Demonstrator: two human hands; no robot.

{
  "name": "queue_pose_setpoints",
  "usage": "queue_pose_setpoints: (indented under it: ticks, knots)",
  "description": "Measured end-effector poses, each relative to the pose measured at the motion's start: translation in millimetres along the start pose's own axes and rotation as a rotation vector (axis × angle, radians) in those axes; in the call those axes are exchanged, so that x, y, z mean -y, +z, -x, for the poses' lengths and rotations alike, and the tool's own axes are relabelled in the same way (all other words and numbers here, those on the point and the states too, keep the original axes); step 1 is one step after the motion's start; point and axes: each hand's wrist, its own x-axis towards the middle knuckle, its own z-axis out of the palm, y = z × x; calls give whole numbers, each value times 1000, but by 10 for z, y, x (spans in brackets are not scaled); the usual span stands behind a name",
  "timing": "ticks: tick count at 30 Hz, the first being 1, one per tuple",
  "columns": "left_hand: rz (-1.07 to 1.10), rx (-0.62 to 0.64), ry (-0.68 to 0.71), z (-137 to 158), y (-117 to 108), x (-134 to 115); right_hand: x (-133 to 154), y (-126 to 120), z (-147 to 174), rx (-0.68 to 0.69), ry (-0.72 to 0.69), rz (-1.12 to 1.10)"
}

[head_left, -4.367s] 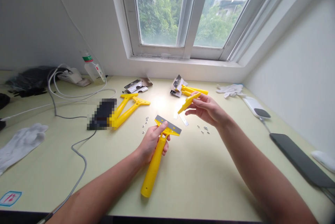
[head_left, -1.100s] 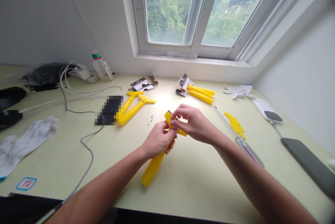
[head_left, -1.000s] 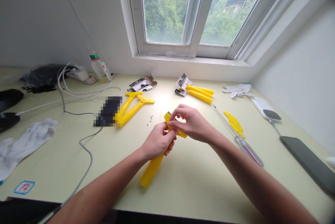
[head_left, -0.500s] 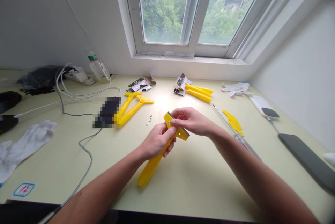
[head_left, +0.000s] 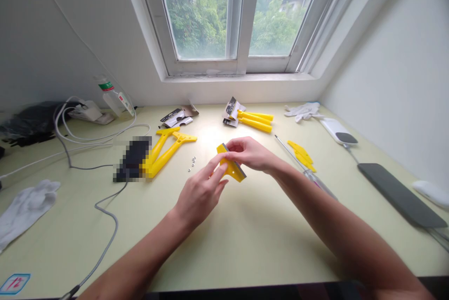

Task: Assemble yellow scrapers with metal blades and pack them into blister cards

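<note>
Between my hands, above the table, is a yellow scraper (head_left: 237, 172) with a dark blade strip along its far edge. My right hand (head_left: 253, 152) pinches the upper end of its head from the far side. My left hand (head_left: 200, 191) is closed on the near side, with its index fingertip against the head by the right thumb. The handle is hidden beneath the left hand and wrist. A hole shows at the head's lower end. Several small metal nuts (head_left: 192, 163) lie on the table left of the scraper.
Two yellow scraper handles (head_left: 171, 154) lie by a pixelated dark object (head_left: 132, 159) on the left. Packaged yellow handles (head_left: 257, 121) lie at the back. To the right are a screwdriver (head_left: 289, 150), yellow plastic pieces (head_left: 300, 155) and a dark grey slab (head_left: 400, 192).
My left hand has shifted from gripping the handle's neck to lying over it, index finger stretched to the head. The right thumb has drawn back toward the blade edge. The view has turned slightly right.
</note>
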Motion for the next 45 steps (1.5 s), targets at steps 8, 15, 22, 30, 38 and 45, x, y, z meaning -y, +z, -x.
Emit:
queue_pose_setpoints:
  ticks: [8, 15, 22, 30, 38, 45]
  knots:
    - [-3, -31, -40, -24, -24, 46, 97, -64, 21, 64, 15, -92]
    - [545, -252, -303, -108, -136, 50, -292, -532, 493, -277, 159, 684]
    - [1092, -175, -568, -196, -168, 79, -443, -551, 733, -116, 333, 985]
    - [1274, -68, -583, -181, -137, 58, -434, -586, 750, -104, 275, 908]
    - [1396, 142, -602, -125, -47, -14, -295, -327, 711, -97, -7, 357]
    - [1393, 250, -580, -88, -6, -95, -260, 7, 650, -215, -313, 387]
